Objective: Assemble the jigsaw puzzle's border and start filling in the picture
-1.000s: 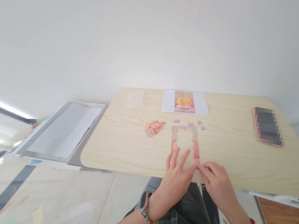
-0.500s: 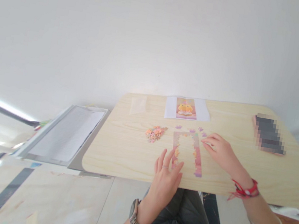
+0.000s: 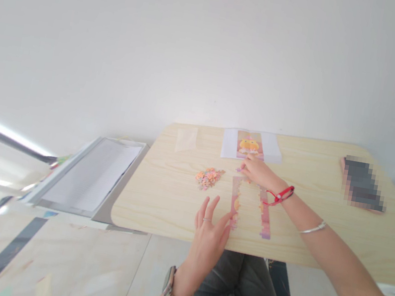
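Note:
A partly assembled jigsaw puzzle border [image 3: 266, 222] in pink and purple lies near the table's front, its two long sides and far edge joined in a frame. My left hand [image 3: 210, 233] rests with fingers spread at the border's lower left, the thumb side touching or close to it. Beyond the far edge, my right hand [image 3: 257, 170] has its fingers pinched at a small purple jigsaw piece [image 3: 238, 170]. This hand and wrist hide most of the far edge and the other loose pieces there. A pile of loose jigsaw pieces [image 3: 208, 178] lies left of the border.
A printed reference picture [image 3: 250, 144] on white paper lies at the back of the table [image 3: 160, 192]. Left of it is a translucent bag [image 3: 186, 139]. A blurred-out phone [image 3: 363, 183] sits at the right. Beside the table's left edge stands a paper-topped grey box [image 3: 92, 176].
My right hand has moved left and away from me, from the border's upper right corner to the loose purple pieces. My left hand has shifted slightly left, off the border's side.

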`<state>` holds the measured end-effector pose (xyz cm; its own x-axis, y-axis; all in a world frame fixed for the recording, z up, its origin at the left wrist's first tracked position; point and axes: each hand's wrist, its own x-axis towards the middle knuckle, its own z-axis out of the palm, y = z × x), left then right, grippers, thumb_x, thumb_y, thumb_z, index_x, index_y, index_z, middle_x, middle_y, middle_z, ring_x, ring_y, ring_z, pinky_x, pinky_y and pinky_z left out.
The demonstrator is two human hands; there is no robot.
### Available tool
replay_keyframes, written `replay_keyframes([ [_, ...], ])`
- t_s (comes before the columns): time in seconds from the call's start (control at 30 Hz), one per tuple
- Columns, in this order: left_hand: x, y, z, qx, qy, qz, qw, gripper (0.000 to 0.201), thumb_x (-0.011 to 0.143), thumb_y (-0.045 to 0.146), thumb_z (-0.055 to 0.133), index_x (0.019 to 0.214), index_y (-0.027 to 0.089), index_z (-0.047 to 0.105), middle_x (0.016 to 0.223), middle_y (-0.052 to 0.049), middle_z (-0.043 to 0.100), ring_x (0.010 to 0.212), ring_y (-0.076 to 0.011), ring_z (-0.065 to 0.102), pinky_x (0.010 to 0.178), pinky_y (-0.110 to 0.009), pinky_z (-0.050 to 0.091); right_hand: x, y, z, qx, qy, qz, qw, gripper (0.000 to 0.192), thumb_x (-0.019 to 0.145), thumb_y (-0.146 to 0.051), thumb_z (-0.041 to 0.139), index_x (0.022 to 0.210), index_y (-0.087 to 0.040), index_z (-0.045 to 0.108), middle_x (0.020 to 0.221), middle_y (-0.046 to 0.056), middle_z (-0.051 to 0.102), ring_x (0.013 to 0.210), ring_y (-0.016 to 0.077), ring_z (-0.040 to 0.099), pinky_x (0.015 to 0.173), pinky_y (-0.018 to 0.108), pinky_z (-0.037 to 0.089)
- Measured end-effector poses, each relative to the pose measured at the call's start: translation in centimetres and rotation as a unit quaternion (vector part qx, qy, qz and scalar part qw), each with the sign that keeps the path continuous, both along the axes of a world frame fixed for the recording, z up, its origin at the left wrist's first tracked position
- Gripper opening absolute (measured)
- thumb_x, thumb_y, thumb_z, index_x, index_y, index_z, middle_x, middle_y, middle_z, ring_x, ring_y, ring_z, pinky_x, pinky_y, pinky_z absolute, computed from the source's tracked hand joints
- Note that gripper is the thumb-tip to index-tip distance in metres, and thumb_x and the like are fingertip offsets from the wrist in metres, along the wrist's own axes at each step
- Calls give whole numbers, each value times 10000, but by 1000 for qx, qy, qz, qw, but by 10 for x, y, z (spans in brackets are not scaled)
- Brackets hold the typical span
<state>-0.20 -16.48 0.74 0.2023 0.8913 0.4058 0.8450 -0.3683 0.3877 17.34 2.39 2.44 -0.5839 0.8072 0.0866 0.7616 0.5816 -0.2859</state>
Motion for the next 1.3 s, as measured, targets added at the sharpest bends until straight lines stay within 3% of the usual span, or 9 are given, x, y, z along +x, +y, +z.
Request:
replay_keyframes([
  [0.17, -1, 0, 1, 0, -3, 0, 1000, 317, 834, 117, 500, 1111, 247, 582, 1368, -100, 292, 1324, -335, 210, 975, -531, 406, 14, -23, 9, 8, 46, -13, 999, 89, 844, -161, 500, 833, -142, 586, 903, 84, 526, 823, 189, 544, 762, 335, 446],
  [0.33, 0, -1, 3, -4, -8, -9, 1000, 319, 833, 115, 499, 1112, 250, 574, 1374, -92, 282, 1335, -331, 187, 987, -536, 397, 33, -88, 18, -6, 94, -4, 996, 86, 854, -192, 487, 858, -192, 572, 905, 60, 547, 849, 195, 556, 771, 355, 460],
  [0.47, 3, -4, -1, 3, -7, -24, 1000, 329, 837, 115, 494, 1126, 258, 558, 1378, -87, 280, 1341, -315, 178, 986, -531, 403, 40, -139, 13, -31, 96, -21, 995, 89, 861, -207, 483, 837, -192, 567, 896, 67, 566, 859, 203, 565, 759, 354, 466],
  [0.63, 2, -5, -4, -2, -1, -23, 1000, 317, 833, 103, 500, 1106, 244, 580, 1377, -107, 281, 1335, -332, 190, 982, -535, 395, 30, -164, 0, 11, 85, -35, 996, 112, 871, -205, 464, 834, -188, 569, 889, 81, 579, 859, 212, 565, 752, 369, 466],
  [0.87, -4, -6, -2, -5, -3, -11, 1000, 304, 836, 104, 501, 1088, 249, 591, 1378, -95, 281, 1333, -329, 201, 993, -525, 390, 13, -165, -3, 51, 44, -22, 998, 162, 886, -178, 437, 794, -174, 571, 849, 78, 587, 832, 205, 559, 746, 363, 442],
  [0.97, -4, -6, -2, -4, -6, -10, 1000, 295, 833, 112, 508, 1083, 245, 592, 1375, -93, 286, 1334, -332, 197, 994, -530, 389, 33, -149, -1, 74, 34, -64, 995, 140, 873, -180, 454, 811, -176, 579, 872, 82, 586, 862, 217, 559, 739, 358, 425],
  [1.13, -3, -5, -5, -3, -5, -9, 1000, 308, 834, 104, 496, 1090, 249, 586, 1372, -99, 287, 1332, -340, 196, 974, -549, 401, 91, -106, -10, 109, 0, -153, 982, 155, 853, -225, 455, 811, -164, 591, 854, 93, 574, 806, 228, 555, 724, 362, 427],
  [1.3, -3, -4, -7, 7, -8, -4, 1000, 295, 836, 105, 492, 1077, 243, 592, 1379, -102, 289, 1335, -341, 199, 983, -555, 388, 116, -79, -16, 56, 31, -129, 990, 152, 829, -245, 471, 820, -174, 606, 851, 78, 569, 788, 211, 570, 728, 347, 452],
])
